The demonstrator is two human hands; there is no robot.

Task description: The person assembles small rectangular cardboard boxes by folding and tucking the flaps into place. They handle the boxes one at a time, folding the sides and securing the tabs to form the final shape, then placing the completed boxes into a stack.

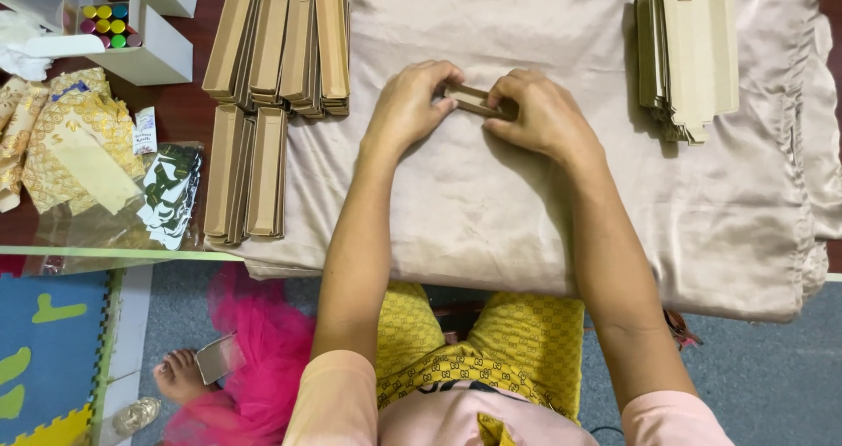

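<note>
The left hand (pixel 408 106) and the right hand (pixel 539 117) met near the centre of the view, both pinched on one small tan cardboard box piece (pixel 474 100); the left fingers closed on its end at 9 o'clock, the right fingers on its end at 3 o'clock. The piece lay just above a beige satin cloth (pixel 491 209) spread over the table. At 10 o'clock from the hands stood rows of folded cardboard trays (pixel 279 42), with a second group (pixel 246 172) below them at 8 o'clock. At 2 o'clock rested a stack of flat, unfolded cardboard blanks (pixel 688 51). At far 9 o'clock sat gold patterned fabric (pixel 74 139) and a white box of coloured spools (pixel 110 25).
</note>
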